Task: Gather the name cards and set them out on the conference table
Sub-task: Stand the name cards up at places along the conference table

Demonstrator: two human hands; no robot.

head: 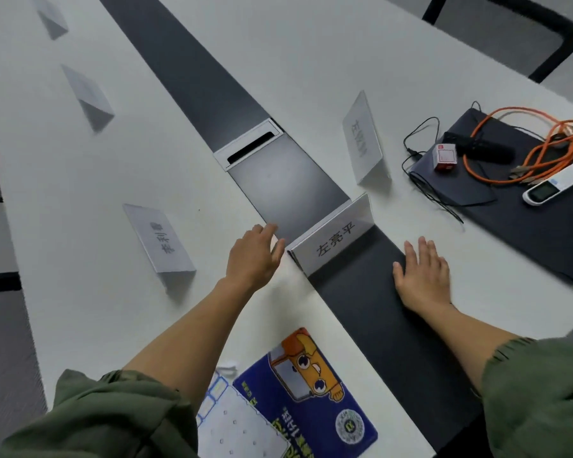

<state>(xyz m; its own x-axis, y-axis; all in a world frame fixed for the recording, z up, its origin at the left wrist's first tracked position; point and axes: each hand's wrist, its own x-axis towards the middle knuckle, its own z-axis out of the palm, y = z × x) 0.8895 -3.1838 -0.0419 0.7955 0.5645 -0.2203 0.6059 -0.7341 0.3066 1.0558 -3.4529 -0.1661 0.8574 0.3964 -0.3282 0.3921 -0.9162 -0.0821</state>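
Head view: white conference table (311, 54) with a dark strip (186, 71) running down its middle, seen from one end.
Far-left name cards: two tent cards stand on the left half, far card (52, 16) and second card (88, 95); both blurred, print unreadable.
Near-left name card: third card (161, 241) stands on the left half, left of the left hand, well apart from it; dark characters on it, partly blurred.
Left sleeve: green sleeve (113, 418) pushed up, forearm bare.
Left hand: left hand (255, 256) is palm down, fingers loosely spread and a bit curled, holding nothing; fingertips at the strip's edge, just beside the left end of the centre card, contact cannot be told.
Blue booklet: blue booklet (308, 388) with an orange cartoon figure lies flat at the near edge, between the arms, beside white sheets (235, 428).
Cable hatch: grey-framed hatch (250, 145) in the strip, slot dark.
Centre name card: centre card (333, 238) stands upright across the strip, between the two hands, black characters facing the camera.
Right name card: right card (363, 138) stands on the right half, beyond the centre card, print faint.
Right hand: right hand (422, 276) lies flat, palm down, fingers slightly spread, half on the strip, half on white; empty, apart from the centre card.
Right clutter: dark mat (543, 233) holds an orange cable (536, 150), a small red-and-white box (445, 157), a white device (558, 181).
Chair: black chair (510, 31) at top right.
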